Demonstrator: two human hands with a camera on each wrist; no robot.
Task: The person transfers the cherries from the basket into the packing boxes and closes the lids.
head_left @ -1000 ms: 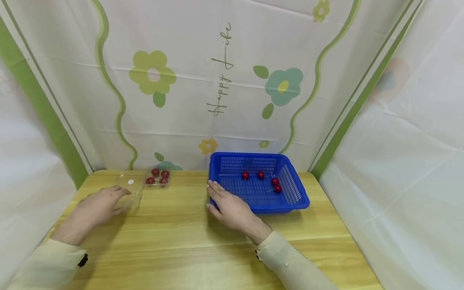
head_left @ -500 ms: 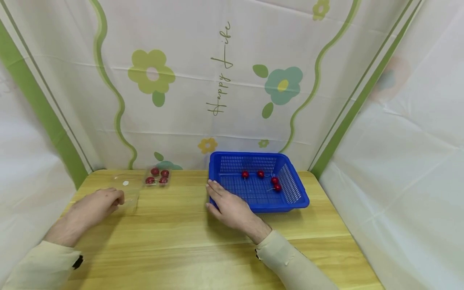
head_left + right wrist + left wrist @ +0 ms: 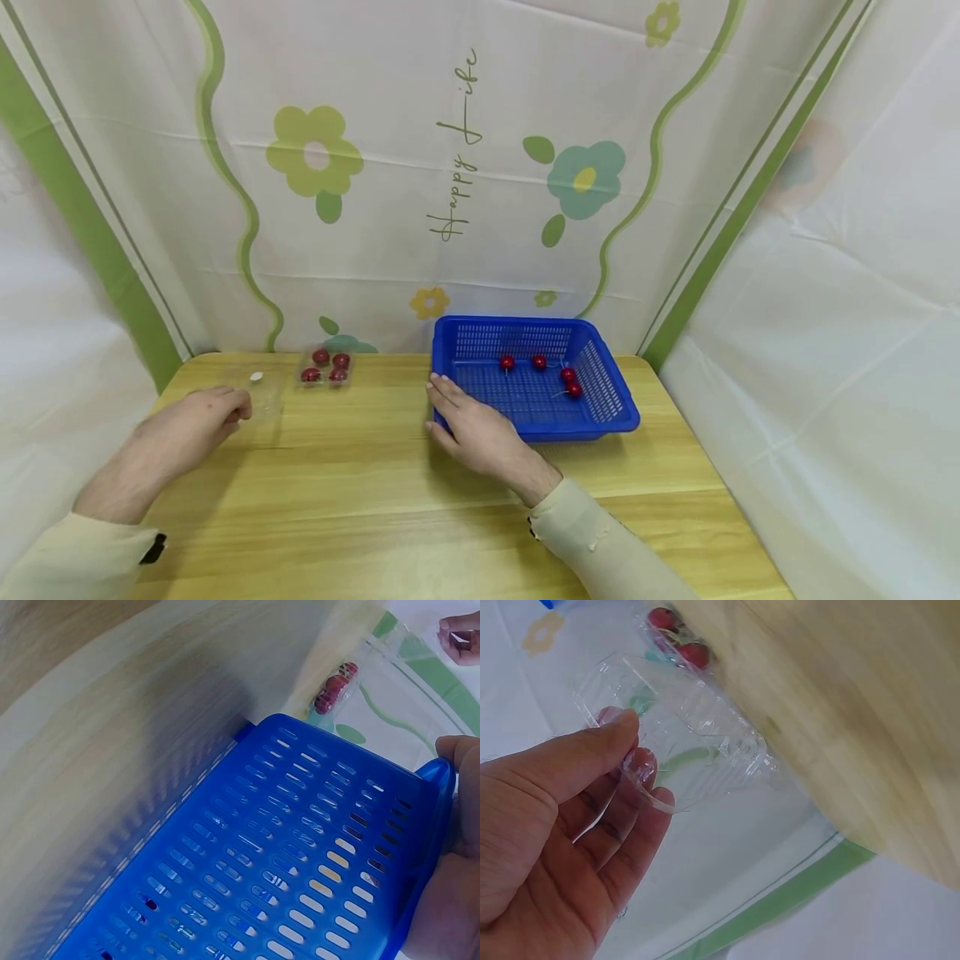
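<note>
From where I stood, the person's left hand (image 3: 176, 437) held a clear box (image 3: 682, 727) over the left side of the table (image 3: 420, 517), its edge pinched between thumb and fingers. The gap between the fingers was narrow, only the plastic's edge. I took the light pinch to suit the box, which looked thin enough to buckle under a full fist; the fingertips showed through it. I couldn't tell whether its underside touched the wood.

The right hand (image 3: 476, 429) lay at the near left corner of the blue basket (image 3: 513, 337), fingers close together and fairly straight across the rim, thumb spread apart from them. It looked to me like a steadying touch, though I couldn't tell how hard it pressed.

The basket sat on the right half of the table, upright, mouth up. Its long axis ran left to right, roughly along the table's far edge, with one short side towards the box. Four cherries (image 3: 507, 362) lay loose in it, towards the back and right, two of them close together; one stem pointed towards the person, another leftwards.

Just beyond the box, to its right, a small pack (image 3: 325, 367) with four more cherries stood near the far edge, probably out of both hands' way. As for the box, its longer side seemed to run away from the person, but the clear plastic made that, and where its opening faced, hard to judge.
</note>
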